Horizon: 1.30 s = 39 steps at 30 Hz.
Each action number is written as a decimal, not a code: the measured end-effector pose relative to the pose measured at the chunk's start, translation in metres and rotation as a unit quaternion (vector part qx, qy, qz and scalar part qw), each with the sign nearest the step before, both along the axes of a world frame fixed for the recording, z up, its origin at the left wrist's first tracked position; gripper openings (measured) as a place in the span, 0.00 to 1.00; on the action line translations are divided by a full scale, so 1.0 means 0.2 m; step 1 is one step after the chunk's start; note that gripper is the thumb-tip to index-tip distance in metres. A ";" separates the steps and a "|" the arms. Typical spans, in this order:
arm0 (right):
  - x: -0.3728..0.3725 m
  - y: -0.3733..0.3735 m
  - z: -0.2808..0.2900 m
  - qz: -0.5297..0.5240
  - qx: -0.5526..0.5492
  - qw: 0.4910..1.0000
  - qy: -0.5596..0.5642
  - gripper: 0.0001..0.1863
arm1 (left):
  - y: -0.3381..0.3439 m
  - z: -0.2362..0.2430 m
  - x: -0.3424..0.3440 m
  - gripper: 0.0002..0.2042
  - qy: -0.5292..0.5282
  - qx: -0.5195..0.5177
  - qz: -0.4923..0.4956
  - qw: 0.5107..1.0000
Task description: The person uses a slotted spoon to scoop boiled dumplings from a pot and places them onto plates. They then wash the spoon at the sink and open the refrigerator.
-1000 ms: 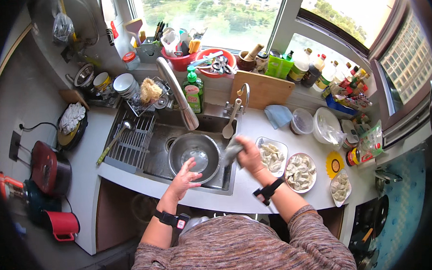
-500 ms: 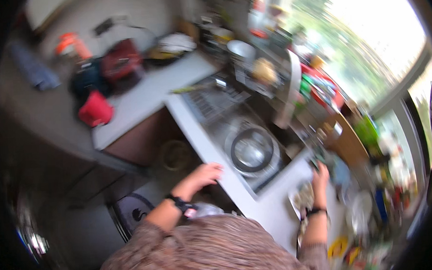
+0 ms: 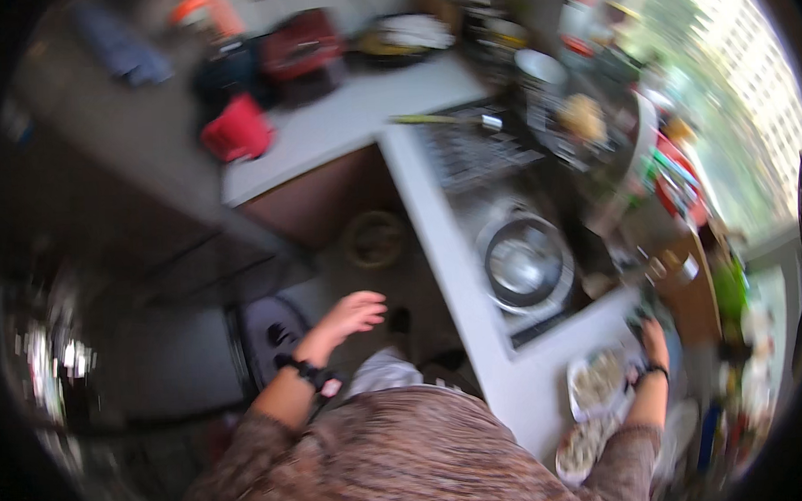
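My left hand [image 3: 344,317] hangs in the air above the floor, left of the counter edge. Its fingers are loosely stretched and hold nothing. On the counter to the right, my right hand [image 3: 655,340] is closed at a small dark greenish thing [image 3: 637,317], too blurred to name. Beside that wrist lies a white dish [image 3: 572,388] of pale food pieces. A second white dish [image 3: 561,463] of similar food sits nearer me, partly behind my right sleeve. In the sink ahead rests a round metal basin [image 3: 485,263] with a shiny inside.
The white counter [image 3: 436,231] bends around an open corner. A green-handled tool [image 3: 427,119] lies by the drainer [image 3: 477,153]. A red container [image 3: 237,130] and a dark red appliance [image 3: 303,53] stand far left. A brown board [image 3: 692,291] leans at the right. A round bin [image 3: 374,239] is on the floor.
The view has swung left, so the counter and sink appear farther right. My left hand is farther from the counter edge. My right hand stays near the dishes, both of which show more fully.
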State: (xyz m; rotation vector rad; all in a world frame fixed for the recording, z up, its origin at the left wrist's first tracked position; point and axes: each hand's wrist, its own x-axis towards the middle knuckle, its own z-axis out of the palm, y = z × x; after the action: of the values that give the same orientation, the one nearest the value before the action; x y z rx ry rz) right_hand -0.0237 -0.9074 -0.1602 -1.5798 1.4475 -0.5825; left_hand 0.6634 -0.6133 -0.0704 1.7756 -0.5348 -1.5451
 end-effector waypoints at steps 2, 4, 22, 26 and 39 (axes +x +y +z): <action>-0.04 -0.07 -0.07 -0.003 -0.063 0.987 0.146 0.13 | 0.00 -0.03 0.03 0.20 -0.006 0.002 0.009 1.000; -0.09 -0.15 -0.12 -0.043 -0.021 0.985 0.164 0.13 | -0.01 -0.05 0.04 0.20 0.002 -0.007 0.007 1.000; 2.05 0.89 0.09 0.172 0.129 0.976 -0.019 0.19 | 0.88 -0.18 0.69 0.19 -0.074 -0.135 0.081 0.985; 2.59 1.09 0.10 0.197 0.239 0.943 -0.120 0.19 | 1.39 -0.24 0.95 0.17 -0.135 -0.155 0.209 0.956; 4.36 1.45 -0.03 0.447 0.200 0.871 0.030 0.11 | 2.53 -0.18 1.06 0.15 -0.142 -0.046 0.515 0.844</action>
State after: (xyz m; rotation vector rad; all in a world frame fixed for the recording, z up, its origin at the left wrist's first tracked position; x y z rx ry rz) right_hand 0.8490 -0.6170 -0.1672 -1.7021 0.6588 0.3013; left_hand 0.8763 -0.1068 -0.1057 1.7432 0.2327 -0.4947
